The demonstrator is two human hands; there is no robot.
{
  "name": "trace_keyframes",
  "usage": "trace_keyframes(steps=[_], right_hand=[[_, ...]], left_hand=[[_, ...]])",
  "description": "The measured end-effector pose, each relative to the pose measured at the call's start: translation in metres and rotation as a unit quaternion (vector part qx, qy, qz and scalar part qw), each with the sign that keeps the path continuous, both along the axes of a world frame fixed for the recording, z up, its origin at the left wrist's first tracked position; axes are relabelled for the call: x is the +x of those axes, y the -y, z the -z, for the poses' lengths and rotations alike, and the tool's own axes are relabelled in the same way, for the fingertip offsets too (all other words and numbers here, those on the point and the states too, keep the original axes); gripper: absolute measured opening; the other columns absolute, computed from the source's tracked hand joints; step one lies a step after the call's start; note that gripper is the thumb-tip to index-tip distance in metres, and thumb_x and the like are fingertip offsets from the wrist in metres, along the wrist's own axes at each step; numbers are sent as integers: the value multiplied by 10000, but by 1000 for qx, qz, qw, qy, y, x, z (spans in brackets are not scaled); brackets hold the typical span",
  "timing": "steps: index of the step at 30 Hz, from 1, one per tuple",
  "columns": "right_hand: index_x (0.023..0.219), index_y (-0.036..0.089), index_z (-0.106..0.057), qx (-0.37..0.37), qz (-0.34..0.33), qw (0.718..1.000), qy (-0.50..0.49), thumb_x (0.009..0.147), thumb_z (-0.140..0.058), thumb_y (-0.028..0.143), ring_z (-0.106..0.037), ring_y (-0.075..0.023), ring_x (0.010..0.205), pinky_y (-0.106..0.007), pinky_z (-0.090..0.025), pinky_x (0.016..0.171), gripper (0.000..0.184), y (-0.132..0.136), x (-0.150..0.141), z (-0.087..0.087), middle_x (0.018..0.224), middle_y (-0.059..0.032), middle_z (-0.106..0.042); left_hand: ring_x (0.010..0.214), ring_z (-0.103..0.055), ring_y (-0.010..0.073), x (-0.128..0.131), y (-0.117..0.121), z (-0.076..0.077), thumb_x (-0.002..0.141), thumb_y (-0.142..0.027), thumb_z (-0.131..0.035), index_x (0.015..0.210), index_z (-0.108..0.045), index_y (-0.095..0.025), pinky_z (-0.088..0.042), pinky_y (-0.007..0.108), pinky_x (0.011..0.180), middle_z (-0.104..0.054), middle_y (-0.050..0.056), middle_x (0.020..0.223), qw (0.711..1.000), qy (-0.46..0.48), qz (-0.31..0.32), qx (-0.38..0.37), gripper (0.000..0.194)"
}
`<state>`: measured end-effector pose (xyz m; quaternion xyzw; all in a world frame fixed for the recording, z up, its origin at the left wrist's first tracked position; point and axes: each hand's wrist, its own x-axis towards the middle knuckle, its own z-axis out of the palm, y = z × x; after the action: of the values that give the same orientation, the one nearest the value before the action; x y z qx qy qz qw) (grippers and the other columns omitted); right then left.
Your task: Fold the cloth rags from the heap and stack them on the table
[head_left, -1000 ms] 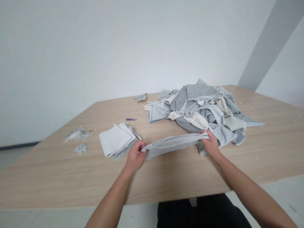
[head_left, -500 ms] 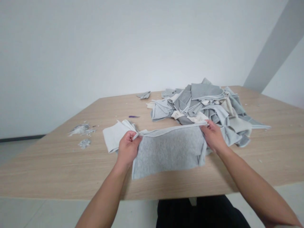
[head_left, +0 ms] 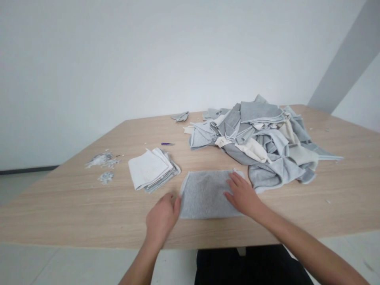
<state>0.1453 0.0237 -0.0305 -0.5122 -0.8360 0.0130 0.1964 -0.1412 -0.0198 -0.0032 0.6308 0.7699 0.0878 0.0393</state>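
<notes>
One grey, flat, oblong cloth (head_left: 206, 196) lies on the light wooden table (head_left: 83, 213). Two hands are at it. The right hand (head_left: 242, 194) lies on its right side, fingers spread, not gripping. The left hand (head_left: 162, 217) is curled at its left edge; I cannot tell if it pinches. There is one purple tool (head_left: 168, 144), one white-and-grey cloth stack (head_left: 151, 169), and one big cloth heap (head_left: 258, 138), too jumbled to count.

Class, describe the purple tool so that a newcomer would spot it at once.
On the wooden table, find the folded stack of cloths, left of the big cloth heap. Just beyond that stack lies the slim tool. Its purple colour sets it apart from the grey and whitish cloths.
</notes>
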Motion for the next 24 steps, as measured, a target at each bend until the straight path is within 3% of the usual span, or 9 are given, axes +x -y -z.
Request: trace_keyframes(steps=[4,9,14,16,19,22,24], right_hand=[[1191,99,-589,-54,-42,997,41,853,-550,344,-402,-328,1291,-508,-283,1071,420,35,-30,17,1335,-192,-517],[1221,79,-580,-58,-12,996,66,888,-499,331,-410,-326,1289,-494,-255,1085,425,57,-35,28,1353,-194,-504],[1228,58,-579,-68,34,994,77,880,-513,410,-449,-336,1251,-479,-284,1070,500,59,-18,19,1308,-208,-541],[1227,78,-584,-69,46,994,76,882,-502,443,-460,-332,1241,-503,-259,1078,508,59,-12,16,1286,-204,-560],[1248,100,-571,-73,61,993,75,876,-504,471,-472,-340,1226,-565,-194,1085,529,61,-5,12,1277,-202,-567],[1243,109,-574,-86,62,992,71,878,-504,466,-473,-339,1224,-583,-171,1084,515,67,3,6,1270,-193,-575],[1229,118,-582,-95,58,992,63,883,-499,449,-468,-334,1228,-581,-172,1084,486,72,9,2,1266,-179,-582]], left_hand=[[921,-625,319,12,24,16,853,-650,-317,1024,-576,-144,-446,367,700,-637,164,1028,997,-29,-39,-62,593],[975,-609,301,26,29,23,891,-453,-352,1044,-551,-144,-443,354,709,-617,166,1058,998,-33,-24,-43,398],[764,-643,252,21,19,25,845,-365,-416,810,-564,-185,-410,315,639,-663,101,777,994,84,-67,-33,235],[632,-626,218,19,15,29,815,-332,-449,766,-547,-188,-402,295,595,-630,52,637,977,188,-95,-7,181],[558,-596,182,20,9,38,757,-304,-528,911,-553,-170,-424,282,579,-633,12,657,935,320,-128,80,205],[644,-607,177,28,3,43,732,-306,-574,1075,-528,-167,-460,286,633,-658,25,813,908,366,-120,165,373],[697,-608,175,37,-1,40,754,-319,-561,1071,-539,-173,-469,285,666,-653,31,852,904,365,-105,197,350]])
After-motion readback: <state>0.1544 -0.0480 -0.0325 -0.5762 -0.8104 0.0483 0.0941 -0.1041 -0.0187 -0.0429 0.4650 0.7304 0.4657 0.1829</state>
